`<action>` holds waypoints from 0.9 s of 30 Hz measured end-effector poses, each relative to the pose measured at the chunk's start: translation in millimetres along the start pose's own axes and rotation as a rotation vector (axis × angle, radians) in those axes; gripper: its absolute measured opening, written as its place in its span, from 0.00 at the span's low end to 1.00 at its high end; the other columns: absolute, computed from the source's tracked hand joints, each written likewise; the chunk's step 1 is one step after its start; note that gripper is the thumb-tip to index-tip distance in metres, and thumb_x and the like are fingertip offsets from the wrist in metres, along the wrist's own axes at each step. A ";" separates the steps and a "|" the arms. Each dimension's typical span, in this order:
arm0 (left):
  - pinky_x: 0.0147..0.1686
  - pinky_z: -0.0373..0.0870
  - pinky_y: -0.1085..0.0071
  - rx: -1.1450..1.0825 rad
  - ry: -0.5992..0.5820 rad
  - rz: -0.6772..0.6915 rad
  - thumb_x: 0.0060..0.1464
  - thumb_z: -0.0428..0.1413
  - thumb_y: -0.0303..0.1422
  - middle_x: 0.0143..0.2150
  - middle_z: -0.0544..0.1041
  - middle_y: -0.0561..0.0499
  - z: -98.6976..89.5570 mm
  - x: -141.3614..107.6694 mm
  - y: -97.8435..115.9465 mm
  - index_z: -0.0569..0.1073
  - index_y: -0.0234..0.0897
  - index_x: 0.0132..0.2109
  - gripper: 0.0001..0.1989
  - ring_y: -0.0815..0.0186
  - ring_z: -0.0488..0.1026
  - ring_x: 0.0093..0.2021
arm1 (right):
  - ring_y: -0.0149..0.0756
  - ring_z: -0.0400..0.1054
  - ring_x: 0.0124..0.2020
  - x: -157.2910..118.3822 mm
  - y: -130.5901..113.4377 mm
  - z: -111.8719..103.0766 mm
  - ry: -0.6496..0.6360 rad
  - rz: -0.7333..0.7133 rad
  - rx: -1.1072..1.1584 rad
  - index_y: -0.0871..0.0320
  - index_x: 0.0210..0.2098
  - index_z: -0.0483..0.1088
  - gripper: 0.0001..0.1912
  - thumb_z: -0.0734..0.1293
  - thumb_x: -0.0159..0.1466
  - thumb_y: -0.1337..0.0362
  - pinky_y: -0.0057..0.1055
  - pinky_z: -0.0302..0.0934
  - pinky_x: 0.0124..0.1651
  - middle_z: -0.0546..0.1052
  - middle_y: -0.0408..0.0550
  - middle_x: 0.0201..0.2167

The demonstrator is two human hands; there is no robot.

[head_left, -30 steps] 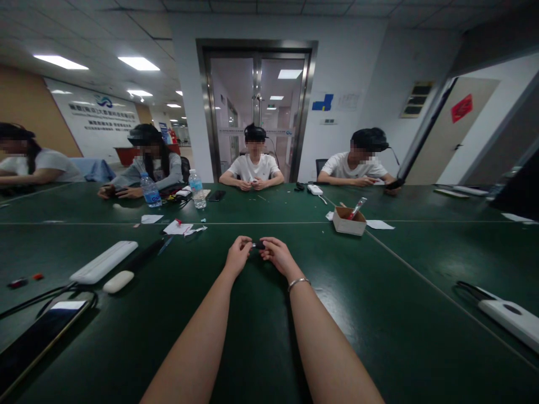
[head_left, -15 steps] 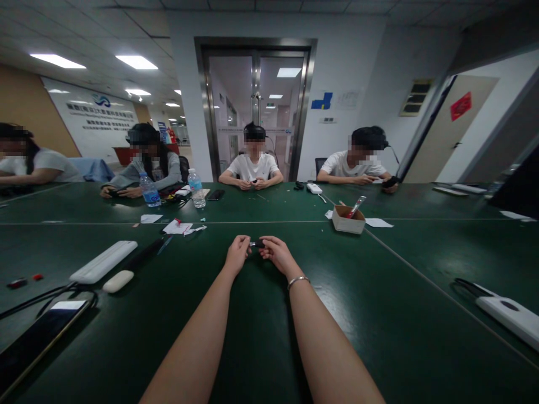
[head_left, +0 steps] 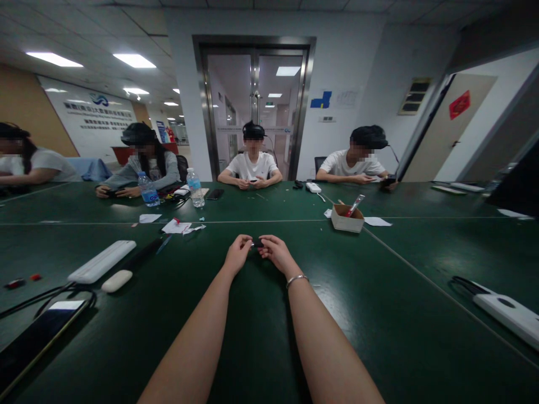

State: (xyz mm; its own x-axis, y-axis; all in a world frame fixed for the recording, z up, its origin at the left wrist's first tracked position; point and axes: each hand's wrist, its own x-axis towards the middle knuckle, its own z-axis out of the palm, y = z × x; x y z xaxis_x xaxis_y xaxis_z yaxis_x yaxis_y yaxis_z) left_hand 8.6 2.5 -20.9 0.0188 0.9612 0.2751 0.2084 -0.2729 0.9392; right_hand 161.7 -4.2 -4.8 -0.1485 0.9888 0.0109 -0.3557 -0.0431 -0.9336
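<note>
In the head view, a small black object with a silvery end (head_left: 257, 244) is held level above the green table (head_left: 261, 348), between my two hands. My left hand (head_left: 238, 253) pinches its silvery end with thumb and fingertips. The black end sits in the closed fingers of my right hand (head_left: 275, 252), whose wrist wears a silver bangle (head_left: 297, 280). Fingertips cover much of the object, and it is too small for me to tell its kind.
On the left lie a phone (head_left: 40, 342), a white power bank (head_left: 102, 261) and a white oval case (head_left: 117, 281). Paper scraps (head_left: 177, 226) and a small box (head_left: 347, 219) stand farther off. Another white device (head_left: 507, 314) is at right. Several people sit opposite.
Both hands keep their grip in nearly the same place. Less of the silvery part shows between my fingers now. The whole view has shifted very slightly.
</note>
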 end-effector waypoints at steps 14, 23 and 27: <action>0.22 0.61 0.77 -0.019 0.002 -0.062 0.51 0.49 0.38 0.30 0.72 0.51 -1.1 -0.3 2.0 0.70 0.37 0.42 0.13 0.72 0.65 0.24 | 0.27 0.67 0.19 -0.8 -1.1 1.4 0.017 0.010 0.002 0.62 0.35 0.69 0.08 0.67 0.54 0.68 0.22 0.61 0.21 0.73 0.46 0.18; 0.23 0.60 0.76 -0.011 -0.020 -0.029 0.51 0.49 0.40 0.27 0.70 0.53 -2.0 -1.3 1.7 0.70 0.37 0.42 0.14 0.72 0.65 0.23 | 0.27 0.67 0.19 1.0 1.2 -0.9 0.004 0.005 -0.009 0.62 0.35 0.69 0.08 0.66 0.55 0.67 0.22 0.61 0.22 0.74 0.46 0.19; 0.23 0.60 0.76 -0.003 -0.018 -0.032 0.51 0.49 0.39 0.25 0.69 0.54 -0.6 -1.1 3.1 0.71 0.37 0.41 0.14 0.73 0.63 0.22 | 0.27 0.67 0.19 1.3 1.7 -1.3 0.005 0.005 -0.009 0.63 0.36 0.68 0.08 0.66 0.55 0.68 0.22 0.61 0.22 0.74 0.46 0.19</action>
State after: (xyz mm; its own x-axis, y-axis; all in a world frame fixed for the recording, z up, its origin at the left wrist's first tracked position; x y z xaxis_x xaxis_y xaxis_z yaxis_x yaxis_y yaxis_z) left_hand 8.6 0.6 -18.1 0.0301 0.9699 0.2416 0.2059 -0.2425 0.9480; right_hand 162.1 -2.8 -6.8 -0.1454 0.9894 0.0046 -0.3469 -0.0466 -0.9367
